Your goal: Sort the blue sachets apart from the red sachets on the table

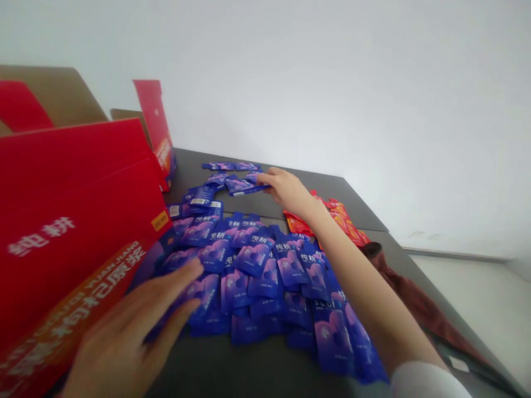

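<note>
Many purple-blue drink pouches (255,254) with white lettering lie overlapping in a broad pile on the dark table. My left hand (133,326) is over the pile's near left side, beside a large red carton, fingers stretched out and thumb apart. It appears to hold nothing. Farther back, my right hand (286,190) pinches the edge of a purple pouch (245,188) between thumb and fingers. That pouch sits by a smaller loose group, where two flat pouches (232,166) lie at the back. The undersides of the right fingers are partly hidden.
A large open red carton (95,182) fills the left, with a second red box (157,127) behind it. Orange-red pouches (342,218) lie right of my forearm. A dark red cloth (415,293) runs along the right edge of the table (327,190); a white wall stands behind.
</note>
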{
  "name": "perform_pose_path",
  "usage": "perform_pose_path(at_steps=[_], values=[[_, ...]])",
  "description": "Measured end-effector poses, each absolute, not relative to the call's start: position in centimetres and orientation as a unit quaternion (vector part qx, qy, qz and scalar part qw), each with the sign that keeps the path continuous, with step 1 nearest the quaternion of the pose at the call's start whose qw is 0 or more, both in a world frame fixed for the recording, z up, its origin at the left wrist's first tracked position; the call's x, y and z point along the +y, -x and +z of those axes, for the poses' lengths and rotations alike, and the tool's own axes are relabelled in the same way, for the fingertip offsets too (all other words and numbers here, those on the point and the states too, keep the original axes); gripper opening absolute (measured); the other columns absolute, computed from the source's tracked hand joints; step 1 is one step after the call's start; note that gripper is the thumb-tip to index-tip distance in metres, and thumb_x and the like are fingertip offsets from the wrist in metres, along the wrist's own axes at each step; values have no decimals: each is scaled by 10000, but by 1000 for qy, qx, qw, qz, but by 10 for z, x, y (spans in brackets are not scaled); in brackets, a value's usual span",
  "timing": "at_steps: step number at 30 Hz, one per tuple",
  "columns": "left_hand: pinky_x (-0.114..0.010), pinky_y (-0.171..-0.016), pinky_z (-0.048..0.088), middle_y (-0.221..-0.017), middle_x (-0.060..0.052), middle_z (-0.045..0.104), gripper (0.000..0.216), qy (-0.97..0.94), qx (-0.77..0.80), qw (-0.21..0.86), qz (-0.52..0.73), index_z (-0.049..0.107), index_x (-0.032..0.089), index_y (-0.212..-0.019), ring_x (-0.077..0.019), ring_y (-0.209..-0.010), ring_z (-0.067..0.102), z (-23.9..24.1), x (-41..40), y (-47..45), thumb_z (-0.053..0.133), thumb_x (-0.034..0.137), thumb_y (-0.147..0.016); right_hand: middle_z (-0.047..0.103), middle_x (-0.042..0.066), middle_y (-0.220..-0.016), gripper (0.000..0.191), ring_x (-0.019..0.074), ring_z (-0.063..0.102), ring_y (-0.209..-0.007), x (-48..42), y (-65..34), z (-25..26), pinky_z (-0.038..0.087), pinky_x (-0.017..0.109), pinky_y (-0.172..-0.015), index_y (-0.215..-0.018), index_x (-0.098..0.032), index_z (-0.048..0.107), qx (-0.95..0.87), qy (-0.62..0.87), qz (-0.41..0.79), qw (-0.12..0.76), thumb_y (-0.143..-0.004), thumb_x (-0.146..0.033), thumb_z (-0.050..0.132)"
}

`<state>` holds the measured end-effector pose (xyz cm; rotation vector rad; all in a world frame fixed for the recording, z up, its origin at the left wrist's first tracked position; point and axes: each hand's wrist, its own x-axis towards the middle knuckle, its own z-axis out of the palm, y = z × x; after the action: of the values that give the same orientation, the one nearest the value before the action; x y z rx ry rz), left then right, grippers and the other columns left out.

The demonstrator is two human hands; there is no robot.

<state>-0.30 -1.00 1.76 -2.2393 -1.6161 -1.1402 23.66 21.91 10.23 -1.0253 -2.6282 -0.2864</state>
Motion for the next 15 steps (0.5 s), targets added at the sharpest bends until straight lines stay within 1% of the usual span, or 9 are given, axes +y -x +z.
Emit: perform_pose_path(at_steps=[2, 3, 5, 6, 8, 10, 12, 15], values=[[-327, -993, 522, -1330, 15, 580, 534, 748, -537, 122, -371, 363, 280, -1455, -200, -1125, 617, 38, 6, -4, 450, 482, -968, 561, 62, -952, 309, 176, 531, -862, 180, -255, 116, 454, 325, -818, -1073, -213, 632, -922, 297, -155, 195, -935, -74, 394], [-353, -995, 522, -1362, -17, 553, 587, 756, -528, 133, -363, 320, 249, -1477, -226, -1163, 595, 48, 12, -9, 429, 517, -966, 537, 53, -928, 303, 171, 513, -862, 161, -262, 120, 453, 338, -848, -1041, -223, 631, -922, 271, -180, 211, -949, -82, 379], [-390, -1003, 514, -1385, -68, 528, 643, 789, -490, 137, -344, 290, 204, -1487, -259, -1209, 561, 62, 20, -21, 390, 562, -962, 496, 33, -887, 304, 159, 492, -881, 126, -271, 126, 439, 377, -945, -977, -239, 621, -918, 230, -216, 241, -970, -93, 355], [-396, -1003, 512, -1371, -83, 538, 625, 809, -464, 143, -332, 293, 188, -1483, -260, -1212, 558, 65, 22, -26, 354, 547, -975, 482, 25, -875, 309, 152, 491, -897, 113, -274, 127, 423, 398, -996, -961, -242, 614, -915, 217, -226, 254, -977, -95, 343], [-377, -990, 515, -1319, -87, 580, 528, 843, -413, 161, -305, 309, 169, -1471, -238, -1187, 577, 67, 22, -34, 275, 433, -1014, 470, 18, -869, 311, 141, 497, -930, 93, -276, 125, 395, 433, -1063, -961, -237, 604, -913, 195, -229, 275, -987, -97, 327], [-344, -991, 505, -1287, -78, 605, 472, 860, -372, 189, -294, 315, 159, -1468, -209, -1156, 595, 63, 18, -37, 251, 293, -1020, 476, 23, -893, 307, 139, 507, -965, 84, -276, 120, 399, 456, -1077, -982, -225, 597, -913, 183, -221, 289, -989, -96, 319], [-316, -1027, 470, -1283, -79, 610, 472, 860, -347, 218, -305, 325, 143, -1465, -192, -1152, 597, 59, 12, -37, 321, 221, -999, 486, 30, -924, 318, 138, 513, -997, 81, -274, 113, 408, 472, -1080, -1002, -218, 590, -912, 179, -207, 306, -987, -85, 302], [-326, -1129, 369, -1286, -88, 610, 502, 849, -329, 257, -325, 389, 118, -1431, -192, -1201, 566, 60, 2, -37, 461, 131, -934, 496, 33, -954, 313, 136, 517, -1042, 81, -270, 101, 382, 502, -1110, -1029, -214, 580, -908, 177, -182, 333, -984, -85, 298]])
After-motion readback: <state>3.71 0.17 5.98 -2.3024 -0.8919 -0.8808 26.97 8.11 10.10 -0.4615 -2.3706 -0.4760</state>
